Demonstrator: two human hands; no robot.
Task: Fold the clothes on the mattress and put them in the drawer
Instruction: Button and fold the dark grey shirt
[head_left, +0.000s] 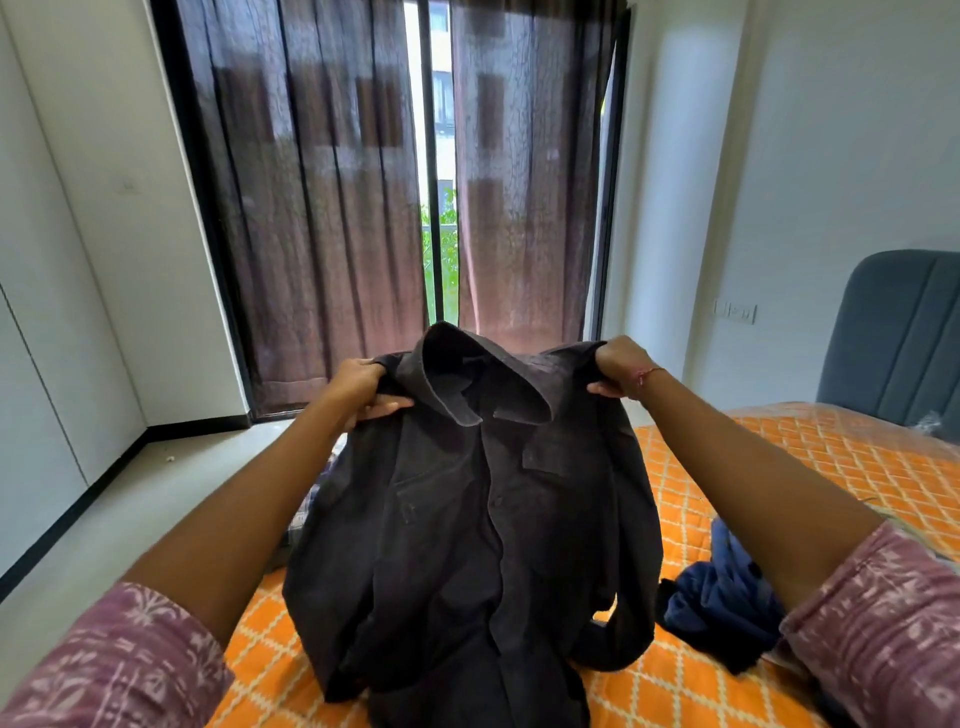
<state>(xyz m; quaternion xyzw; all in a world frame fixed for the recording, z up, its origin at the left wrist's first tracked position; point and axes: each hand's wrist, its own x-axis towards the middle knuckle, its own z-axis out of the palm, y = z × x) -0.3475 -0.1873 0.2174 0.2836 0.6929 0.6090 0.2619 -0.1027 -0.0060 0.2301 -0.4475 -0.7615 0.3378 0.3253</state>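
Charcoal shirt (467, 519) held up over mattress (779, 467), hem draping on near edge, unfolded. Left hand (358, 389) pinches one shoulder, fingers curled on cloth; right hand (621, 366) clamps other shoulder likewise. Blue garment (722, 597) lies crumpled toward right edge, checked cloth (311, 499) peeks at left edge. Drawer not in view. Judgement: folding barely begun, stowing all left.

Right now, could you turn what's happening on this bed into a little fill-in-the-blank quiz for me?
1. Both hands hold up a dark shirt by its ____.
2. The mattress cover is white and ____.
3. A crumpled garment beside the right arm is ____.
4. The right hand's wrist wears a ____ thread.

Missing words: shoulders; orange; blue; red
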